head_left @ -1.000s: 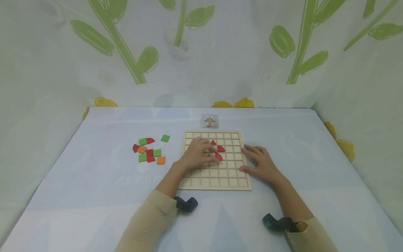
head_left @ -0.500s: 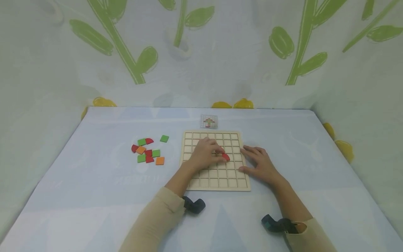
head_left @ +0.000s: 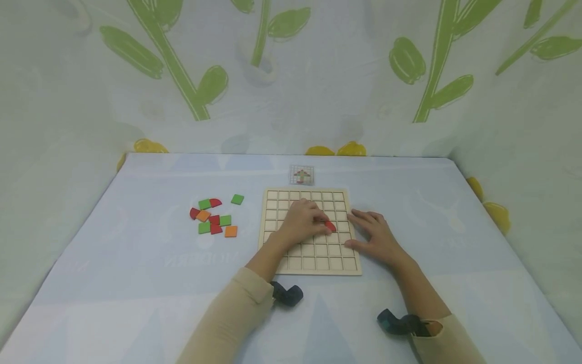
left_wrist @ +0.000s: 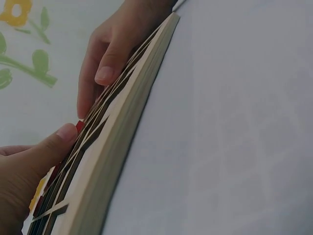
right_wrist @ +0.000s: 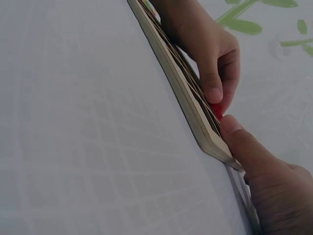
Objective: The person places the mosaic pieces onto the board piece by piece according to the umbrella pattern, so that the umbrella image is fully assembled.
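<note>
My left hand (head_left: 303, 222) is over the wooden grid board (head_left: 320, 264), pinching a red quarter-circle tile (head_left: 331, 226) between thumb and fingers. The right wrist view shows the same red tile (right_wrist: 216, 109) at the left hand's fingertips, right at the board's surface. Fingers spread and relaxed, my right hand (head_left: 375, 236) rests at the board's right edge, thumb tip at the rim. Red pieces (left_wrist: 52, 177) on the board show past the left thumb in the left wrist view; from the head, the left hand hides them.
Left of the board lies a loose group of tiles: green squares (head_left: 204, 228), orange squares (head_left: 231, 231) and red pieces (head_left: 215, 229). One green tile (head_left: 237, 199) sits apart. Behind the board is a small pattern card (head_left: 302, 175) with an arrow-like figure.
My left hand has slid right across the board with the red quarter-circle tile, now covering the red pieces seen earlier. The right hand has stayed at the board's edge.
</note>
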Demonstrator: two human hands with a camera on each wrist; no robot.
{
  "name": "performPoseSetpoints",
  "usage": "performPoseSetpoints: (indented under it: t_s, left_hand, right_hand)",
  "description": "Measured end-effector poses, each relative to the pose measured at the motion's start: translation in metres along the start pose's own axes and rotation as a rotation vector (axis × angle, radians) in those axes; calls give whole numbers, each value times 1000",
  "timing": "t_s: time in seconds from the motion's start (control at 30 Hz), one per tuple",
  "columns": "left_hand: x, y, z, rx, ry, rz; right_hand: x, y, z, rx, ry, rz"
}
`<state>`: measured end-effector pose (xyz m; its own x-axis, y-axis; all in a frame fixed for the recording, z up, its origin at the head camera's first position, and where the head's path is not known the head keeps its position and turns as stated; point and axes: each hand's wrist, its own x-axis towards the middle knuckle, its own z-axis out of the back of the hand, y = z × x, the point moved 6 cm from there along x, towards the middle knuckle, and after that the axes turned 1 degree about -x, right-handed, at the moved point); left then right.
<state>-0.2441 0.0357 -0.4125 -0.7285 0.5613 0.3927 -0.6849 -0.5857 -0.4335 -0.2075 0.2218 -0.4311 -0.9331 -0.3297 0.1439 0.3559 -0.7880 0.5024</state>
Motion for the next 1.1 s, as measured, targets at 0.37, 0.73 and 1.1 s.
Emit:
performPoseSetpoints:
  t_s: [0.37,0.73,1.1]
  left_hand:
    - [-2,3,-1,-15,35,83]
    - [0,3,-4,-20,55,105]
    - [-1,2,-3,26,54,95]
  right_hand:
    - [0,3,0,4,9,0]
    - [0,-1,0,-18,-14,6]
    - [1,1,1,-6,11,-8]
